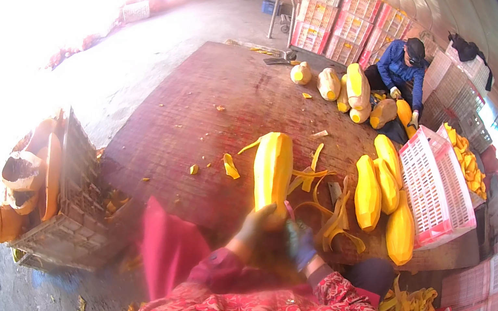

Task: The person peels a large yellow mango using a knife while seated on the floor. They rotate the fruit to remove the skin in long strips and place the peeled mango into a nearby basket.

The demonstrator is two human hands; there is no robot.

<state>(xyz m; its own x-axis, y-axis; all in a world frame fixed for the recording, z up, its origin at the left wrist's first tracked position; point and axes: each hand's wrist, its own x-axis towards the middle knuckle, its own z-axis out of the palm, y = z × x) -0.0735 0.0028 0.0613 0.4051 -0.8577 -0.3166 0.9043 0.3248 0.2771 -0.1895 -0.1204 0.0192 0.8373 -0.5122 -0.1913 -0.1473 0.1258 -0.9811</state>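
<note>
My left hand (260,225), in a dark work glove, grips the lower end of a long, mostly peeled yellow squash (272,166). The squash is tilted up over the wooden board, and a strip of peel hangs from its far end. Close to its near end is my right hand (301,244), in a bluish glove, closed around a small tool (289,210) with a pink part. Blur hides the tool's exact kind. Curled peel strips (339,219) lie on the board to the right, beside several peeled squashes (367,192).
The large wooden board (193,115) carries peel scraps. A pink-and-white plastic crate (435,188) stands at right. Beyond it a person (399,66) handles a squash near several unpeeled squashes (329,84). A crate (69,235) of squash pieces stands left; peel heaps (406,299) lie below.
</note>
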